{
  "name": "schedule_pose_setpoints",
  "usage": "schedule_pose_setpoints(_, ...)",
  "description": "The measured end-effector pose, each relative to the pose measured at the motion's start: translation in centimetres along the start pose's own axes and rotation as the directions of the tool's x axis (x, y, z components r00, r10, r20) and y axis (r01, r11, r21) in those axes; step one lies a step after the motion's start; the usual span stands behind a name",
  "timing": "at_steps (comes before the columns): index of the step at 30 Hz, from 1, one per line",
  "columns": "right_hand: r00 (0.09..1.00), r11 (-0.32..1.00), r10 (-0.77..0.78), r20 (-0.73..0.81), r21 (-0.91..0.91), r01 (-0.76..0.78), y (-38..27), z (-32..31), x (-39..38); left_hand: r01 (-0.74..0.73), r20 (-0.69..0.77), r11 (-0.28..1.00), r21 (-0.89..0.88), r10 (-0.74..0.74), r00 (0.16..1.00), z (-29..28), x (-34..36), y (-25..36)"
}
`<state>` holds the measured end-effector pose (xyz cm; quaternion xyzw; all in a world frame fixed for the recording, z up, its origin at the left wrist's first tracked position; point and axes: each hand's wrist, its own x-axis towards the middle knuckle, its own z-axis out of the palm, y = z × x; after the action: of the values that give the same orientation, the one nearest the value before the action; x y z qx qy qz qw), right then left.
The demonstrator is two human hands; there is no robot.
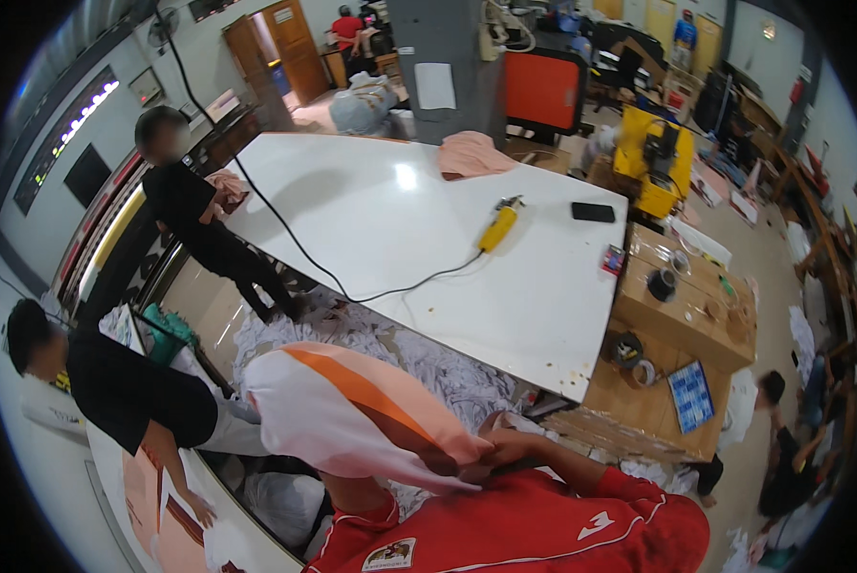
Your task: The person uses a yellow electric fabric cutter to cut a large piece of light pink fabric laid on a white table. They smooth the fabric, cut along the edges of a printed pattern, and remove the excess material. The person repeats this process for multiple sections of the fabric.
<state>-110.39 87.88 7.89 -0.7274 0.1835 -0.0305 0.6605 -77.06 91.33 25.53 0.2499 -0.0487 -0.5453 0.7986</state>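
A piece of fabric, white and pale pink with an orange stripe, is held up before my chest. My right hand has its fingers closed on the fabric's right end. My left forearm goes up behind the cloth, which hides the left hand and its fingers. Beyond the fabric stands a large white table. On it lie a yellow handheld power tool with a black cord, a black phone and a pink cloth heap.
White fabric scraps cover the floor before the table. Cardboard boxes carrying tape rolls stand at its right. One person in black stands by the table's left edge; another leans over a lower-left table with pink pieces. A grey pillar rises behind.
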Motion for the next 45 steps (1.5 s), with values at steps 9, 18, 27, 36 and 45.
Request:
schedule_pose_setpoints(9, 0.994, 0.997, -0.044, -0.096, -0.063, 0.038, 1.6, -6.1, 8.8, -0.482, -0.171, 0.854, 0.194, 0.513, 0.841, 2.1, 4.3, 3.5)
schedule_pose_setpoints(18, 0.991, 0.956, 0.030, 0.134, 0.285, -0.067, -5.6, -15.0, 16.4, -0.702, -0.144, 0.661, 0.266, 0.747, 0.649, 7.2, 12.7, 7.3)
schedule_pose_setpoints(27, 1.000, 0.999, -0.022, 0.013, -0.034, 0.022, -9.4, -13.6, 33.8, -0.763, -0.089, 0.567, 0.311, 0.816, 0.571, 4.9, 21.6, 14.8)
schedule_pose_setpoints(36, 0.884, 0.933, -0.111, -0.455, 0.259, 0.250, -19.2, -15.8, 48.9, -0.744, 0.169, 0.616, 0.258, 0.729, 0.663, 9.8, 35.7, 22.0)
schedule_pose_setpoints(45, 0.418, 0.845, -0.058, -0.907, 0.178, 0.504, -24.5, -24.6, 47.9, -0.449, 0.514, 0.776, 0.443, 0.191, 0.836, 14.9, 46.7, 18.9)
